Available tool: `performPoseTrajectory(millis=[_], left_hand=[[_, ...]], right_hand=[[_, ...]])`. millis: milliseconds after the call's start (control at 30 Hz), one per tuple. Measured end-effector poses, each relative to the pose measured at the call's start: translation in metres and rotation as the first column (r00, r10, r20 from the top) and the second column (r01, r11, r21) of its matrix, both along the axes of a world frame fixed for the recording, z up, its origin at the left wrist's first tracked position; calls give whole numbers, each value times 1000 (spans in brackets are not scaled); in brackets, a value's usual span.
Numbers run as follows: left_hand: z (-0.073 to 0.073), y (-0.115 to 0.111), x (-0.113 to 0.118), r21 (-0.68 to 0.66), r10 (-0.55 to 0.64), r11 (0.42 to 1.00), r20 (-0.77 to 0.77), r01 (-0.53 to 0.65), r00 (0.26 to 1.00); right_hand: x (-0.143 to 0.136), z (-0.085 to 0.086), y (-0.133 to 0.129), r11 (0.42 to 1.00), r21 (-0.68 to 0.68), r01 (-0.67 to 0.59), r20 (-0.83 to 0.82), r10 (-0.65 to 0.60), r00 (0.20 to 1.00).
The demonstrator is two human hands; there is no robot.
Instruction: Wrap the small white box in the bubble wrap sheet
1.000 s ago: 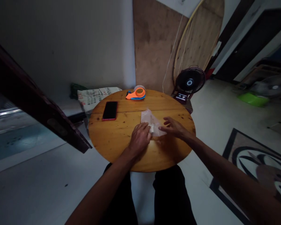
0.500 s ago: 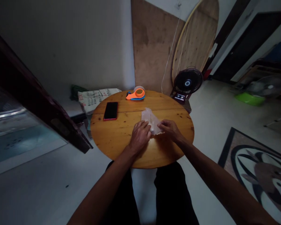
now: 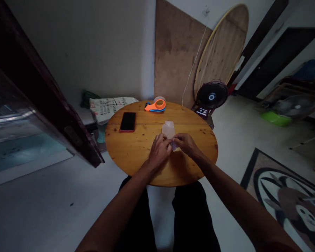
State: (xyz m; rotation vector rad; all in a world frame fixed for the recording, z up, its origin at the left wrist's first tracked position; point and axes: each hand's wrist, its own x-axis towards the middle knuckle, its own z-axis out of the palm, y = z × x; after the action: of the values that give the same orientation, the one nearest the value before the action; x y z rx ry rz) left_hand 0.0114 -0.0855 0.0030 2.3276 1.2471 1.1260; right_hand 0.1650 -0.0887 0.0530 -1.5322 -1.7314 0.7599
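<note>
A pale, translucent plastic wrap (image 3: 168, 128) lies near the middle of the round wooden table (image 3: 136, 154), its lower part between my hands. My left hand (image 3: 160, 148) presses on its lower left side with curled fingers. From the right, my right hand (image 3: 186, 142) pinches the wrap's edge, its fingertips close to those of my left hand. What lies inside the wrap, if anything, is too small to tell. An orange and blue tape dispenser (image 3: 156, 105) stands at the table's back edge. The dark phone (image 3: 127, 121) with a red edge lies at the back left.
Behind the table's right side stands a dark fan (image 3: 212, 95). A printed sack (image 3: 105, 109) is beyond the back left edge. Boards lean on the wall, a dark wooden post (image 3: 76, 138) rises at the left, and a panda rug (image 3: 286, 196) lies at the right.
My right hand has moved slightly left, closer to my left hand. The wrap's right side, spread out before, is now folded inward and the wrap looks narrower. The camera view has shifted a little.
</note>
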Motion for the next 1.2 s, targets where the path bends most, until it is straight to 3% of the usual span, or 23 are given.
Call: performPoseTrajectory(millis=[233,400,500,633,767,867,1100,1200], left_hand=[[-4,2,2,-21,9,1000,139,-6,990],[-6,3,2,-50,-15,998,202,25,979],[-7,5,2,-80,-14,996,266,37,964],[-7,7,2,-174,6,982,387,67,922],[-5,6,3,-236,68,971,453,46,889],[-3,6,4,-206,117,978,390,-37,914],[-2,7,6,-213,115,976,322,-46,940],[-2,7,7,-207,123,977,313,-59,942]], right_hand=[[1,15,-12,984,-137,-116,-162,93,982],[7,7,-6,968,-169,-184,-98,169,981],[8,-2,-1,970,-138,-202,-7,203,979],[3,-6,-2,995,-38,-92,240,98,966],[-7,0,-11,996,39,-77,551,43,834],[-12,5,-14,996,53,-70,635,20,773],[-7,9,-6,989,0,-151,603,120,789],[2,9,-4,970,-41,-241,411,236,881]])
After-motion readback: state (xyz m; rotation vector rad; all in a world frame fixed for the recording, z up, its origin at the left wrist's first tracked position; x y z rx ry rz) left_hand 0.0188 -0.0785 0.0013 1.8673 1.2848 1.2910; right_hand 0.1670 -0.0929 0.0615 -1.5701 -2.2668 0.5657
